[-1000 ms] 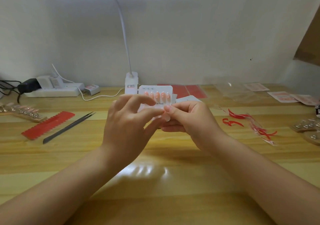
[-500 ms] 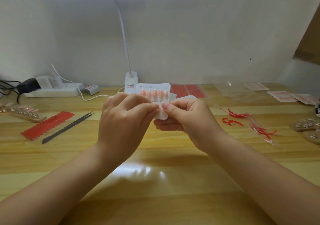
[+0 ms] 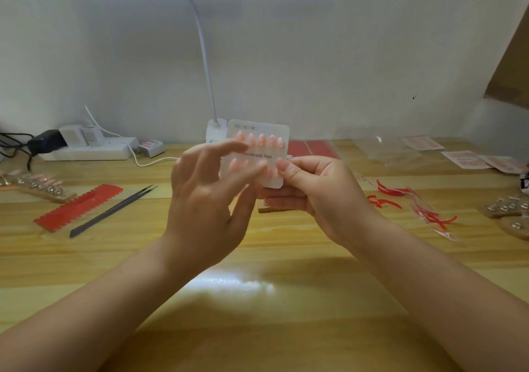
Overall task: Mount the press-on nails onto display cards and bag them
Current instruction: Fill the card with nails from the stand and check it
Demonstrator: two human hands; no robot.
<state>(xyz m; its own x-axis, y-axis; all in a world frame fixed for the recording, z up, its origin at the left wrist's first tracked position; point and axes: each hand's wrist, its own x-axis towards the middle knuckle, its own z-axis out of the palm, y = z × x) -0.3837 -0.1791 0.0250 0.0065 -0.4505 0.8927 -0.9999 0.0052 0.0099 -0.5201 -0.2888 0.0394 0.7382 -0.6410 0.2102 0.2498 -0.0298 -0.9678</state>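
A white display card printed "Handmade Nail" stands upright above the table's middle, with a row of pink press-on nails along its top and more below. My right hand pinches the card's lower right corner between thumb and fingers. My left hand is in front of the card's left side, fingers spread and mostly straight, its thumb tip touching the lower row of nails. The card's lower left is hidden behind it.
On the left lie a red adhesive strip, black tweezers and a nail holder strip. A power strip and lamp base stand at the back. Clear bags, red peel scraps and more holders lie at right.
The card has risen and turned more upright, showing its printed text. My left hand has let go of its pinch and opened its fingers in front of the card.
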